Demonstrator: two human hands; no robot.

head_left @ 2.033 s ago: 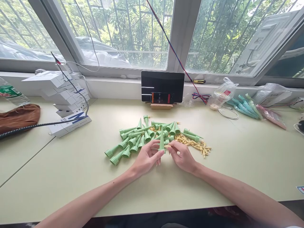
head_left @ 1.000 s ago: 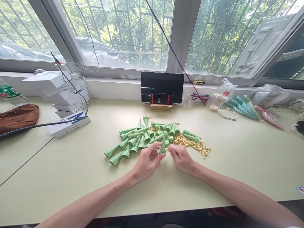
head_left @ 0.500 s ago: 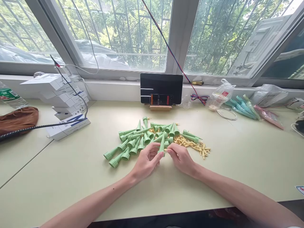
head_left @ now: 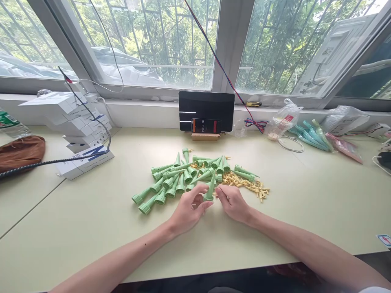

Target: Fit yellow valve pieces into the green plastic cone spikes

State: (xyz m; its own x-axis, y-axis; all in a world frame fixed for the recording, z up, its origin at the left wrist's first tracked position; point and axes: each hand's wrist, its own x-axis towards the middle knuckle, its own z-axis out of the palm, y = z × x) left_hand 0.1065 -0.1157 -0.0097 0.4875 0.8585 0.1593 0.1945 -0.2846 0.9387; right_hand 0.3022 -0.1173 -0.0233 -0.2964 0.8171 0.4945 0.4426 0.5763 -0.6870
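My left hand (head_left: 188, 206) is closed around the wide collar of a green plastic spike (head_left: 210, 190), which stands tip up above the table. Close on its right, my right hand (head_left: 233, 204) is pinched at the spike's side. A bit of yellow shows at those fingertips, probably one of the small yellow pieces, mostly hidden by the fingers. Beyond my hands lies a loose pile of green cone-shaped spikes (head_left: 171, 179), their hollow ends mostly toward me. A heap of small yellow plastic pieces (head_left: 250, 185) spreads to the right of the pile.
A phone (head_left: 206, 125) leans on a cardboard stand (head_left: 205, 137) before a black tablet (head_left: 206, 110). White boxes (head_left: 82, 122) are stacked at left, near a brown cloth (head_left: 23, 152) and a black cable (head_left: 55, 161). Plastic bags (head_left: 284, 120) and colored packets (head_left: 311, 136) lie back right.
The spike in my left hand has tilted slightly to the right. My right hand stays beside it, its fingers a little farther from the spike. The whole view has shifted slightly.
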